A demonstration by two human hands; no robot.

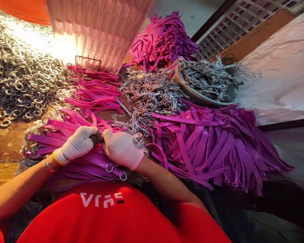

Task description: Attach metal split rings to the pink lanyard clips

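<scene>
My left hand [78, 143], in a white dotted knit glove, is closed with its fingers curled in. Facing it, my right hand [123, 148] in a plain white glove is closed too, thumb on top. A dark, rough patch [97, 137] shows where the two hands meet; whether it is a soiled fingertip or a held piece I cannot tell. Beneath them spreads a pile of pink-purple straps [88, 165], some ending in metal rings [123, 176]. Whatever the fingers grip is hidden.
Loose metal rings [27, 77] heap at left. Metal swivel clips [154, 96] lie in the middle, more filling a tub [184, 86]. Purple straps [212, 145] are piled at right, others [163, 42] at the back. A corrugated translucent sheet [98, 30] stands under bright light.
</scene>
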